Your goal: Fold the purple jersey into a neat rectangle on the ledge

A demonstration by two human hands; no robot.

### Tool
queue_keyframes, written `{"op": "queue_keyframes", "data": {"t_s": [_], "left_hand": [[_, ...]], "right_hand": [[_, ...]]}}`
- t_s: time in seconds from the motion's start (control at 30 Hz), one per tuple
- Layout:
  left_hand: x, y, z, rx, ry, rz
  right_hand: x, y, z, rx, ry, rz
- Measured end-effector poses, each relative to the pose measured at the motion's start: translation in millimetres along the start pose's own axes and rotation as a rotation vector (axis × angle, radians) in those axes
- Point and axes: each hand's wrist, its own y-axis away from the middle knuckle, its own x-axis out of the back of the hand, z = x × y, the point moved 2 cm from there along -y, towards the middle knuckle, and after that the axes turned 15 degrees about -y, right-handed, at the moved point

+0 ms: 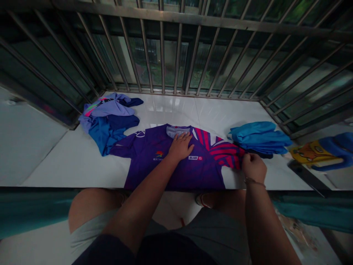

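Note:
A purple short-sleeved T-shirt [176, 169] lies spread face up on the white ledge, its collar away from me and its lower part reaching the front edge. My left hand [181, 146] rests flat just below the collar, fingers stretched out. At the end of the pink-striped sleeve on the right, my right hand [254, 167] is closed, pinching the cuff. Close behind that hand sits a stack of folded blue clothes [259, 137]. The sleeve on the left side touches a heap of crumpled clothes [107, 119] in lilac and blue.
Metal window bars [179, 55] enclose the ledge [66, 162] at the back and both sides. To the right, a yellow and blue item [317, 151] stands beside a dark flat object [306, 176]. My knees are against the ledge's front edge.

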Motion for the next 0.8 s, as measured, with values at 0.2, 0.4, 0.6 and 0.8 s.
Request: {"op": "queue_keyframes", "data": {"t_s": [0.2,0.4,0.6,0.8], "left_hand": [[-3.0,-0.8,-2.2,0.046,-0.001,0.029],[-2.6,-1.0,-1.8,0.023,-0.001,0.010],[-1.7,-0.8,-1.0,0.025,-0.013,-0.005],[-2.3,-1.6,-0.7,0.037,0.004,0.009]], "right_hand": [[3.5,9.9,-16.6,-0.006,-0.191,0.082],[-1.7,74.3,-88.1,0.542,-0.125,-0.439],[-11.1,145.0,-117.0,0.828,0.045,-1.145],[-1.4,133.2,-88.1,0.783,-0.024,-0.960]]}}
